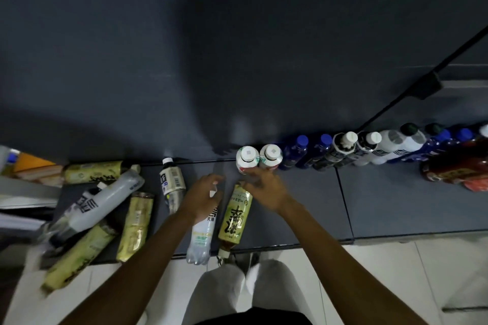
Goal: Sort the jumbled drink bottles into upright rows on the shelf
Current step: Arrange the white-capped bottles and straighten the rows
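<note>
The yellow-green labelled tea bottle lies on its side on the dark grey shelf, its long axis running almost straight toward the person: base at the far end, white cap overhanging the near shelf edge. Its base sits directly under the fingers of the right hand, so that hand is the nearer one. The fingers curl loosely over the base, but blur hides whether they actually grip it.

The left hand hovers with fingers loosely spread above the clear bottle with white label, which lies just beside the tea bottle and parallel to it. Contact there cannot be judged either.

Just beyond the right hand stand 2 white-capped upright bottles, the left end of an upright row along the back wall. Standing the tea bottle probably means lifting its cap end up and over.

The pile of lying bottles at left is smeared by motion, and the red-brown bottles at far right are cut off.
</note>
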